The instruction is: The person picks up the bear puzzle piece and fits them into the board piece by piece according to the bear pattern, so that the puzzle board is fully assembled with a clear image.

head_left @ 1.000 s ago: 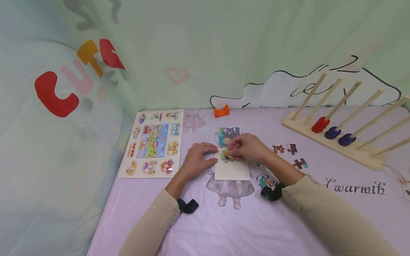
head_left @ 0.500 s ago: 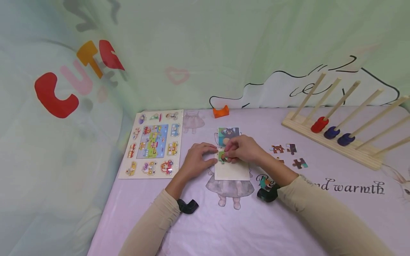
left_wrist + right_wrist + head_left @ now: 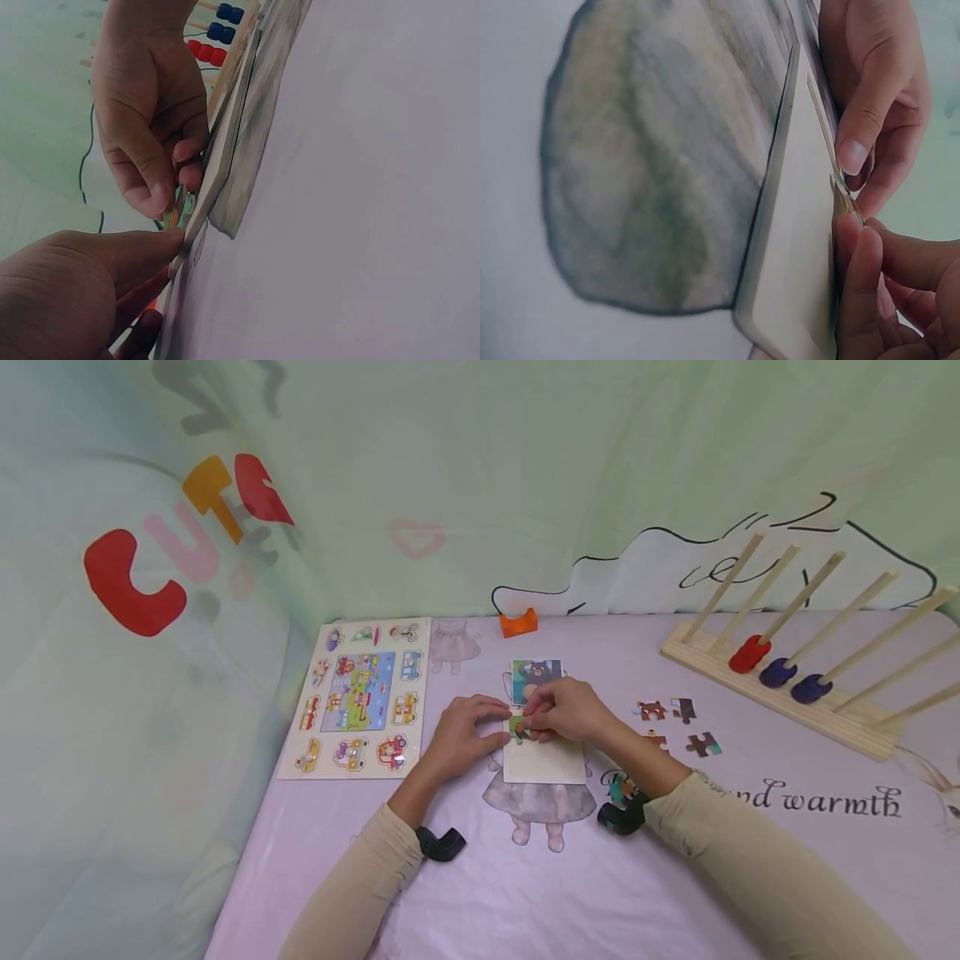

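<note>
A cream puzzle board (image 3: 543, 766) lies flat at the middle of the table. My left hand (image 3: 462, 733) holds it by the upper left corner, thumb at the left side and fingertips along the top edge. Over that same corner my right hand (image 3: 573, 714) pinches a small green jigsaw piece (image 3: 517, 728) between thumb and fingers. In the right wrist view the piece (image 3: 845, 196) is seen edge-on, close to the board and near both hands' fingertips. Just beyond the board is a picture card of a dark bear (image 3: 536, 675), its lower right part covered by my right hand.
Several loose jigsaw pieces (image 3: 703, 744) lie to the right, with a teal one (image 3: 621, 790) near the right wrist. A vehicle puzzle board (image 3: 300, 752) is at the left. A wooden peg stand (image 3: 780, 693) with red and blue beads stands at the right. An orange block (image 3: 519, 623) sits behind.
My right hand has shifted slightly left with the green jigsaw piece, towards the board's upper left corner. My left hand has stayed in place.
</note>
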Available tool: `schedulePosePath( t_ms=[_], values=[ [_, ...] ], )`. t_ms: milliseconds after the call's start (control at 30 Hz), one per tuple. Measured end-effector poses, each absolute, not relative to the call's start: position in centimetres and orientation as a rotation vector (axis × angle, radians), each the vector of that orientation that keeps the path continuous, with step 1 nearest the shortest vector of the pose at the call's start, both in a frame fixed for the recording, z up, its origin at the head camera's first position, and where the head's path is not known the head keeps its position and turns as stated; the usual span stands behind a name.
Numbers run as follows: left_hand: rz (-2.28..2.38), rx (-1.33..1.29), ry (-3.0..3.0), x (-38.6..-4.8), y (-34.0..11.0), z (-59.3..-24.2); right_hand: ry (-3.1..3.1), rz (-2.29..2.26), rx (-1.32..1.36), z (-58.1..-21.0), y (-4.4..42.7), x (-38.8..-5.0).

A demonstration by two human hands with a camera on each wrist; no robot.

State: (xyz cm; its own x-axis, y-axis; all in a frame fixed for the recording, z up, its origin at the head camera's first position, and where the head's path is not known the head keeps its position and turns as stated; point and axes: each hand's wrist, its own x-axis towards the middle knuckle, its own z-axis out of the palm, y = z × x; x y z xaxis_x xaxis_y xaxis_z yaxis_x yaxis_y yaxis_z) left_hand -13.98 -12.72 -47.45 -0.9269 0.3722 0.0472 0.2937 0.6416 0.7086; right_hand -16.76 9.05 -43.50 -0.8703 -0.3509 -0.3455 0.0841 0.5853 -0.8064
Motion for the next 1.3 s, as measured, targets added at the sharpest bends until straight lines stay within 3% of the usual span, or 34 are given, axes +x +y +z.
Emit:
schedulePosePath(
  t_ms=[1300],
  values=[
    [1.210,0.504,2.701,-14.17,-12.58,-47.02,2.495,-0.999,-0.305,-43.32,8.88,-15.90]
  ],
)
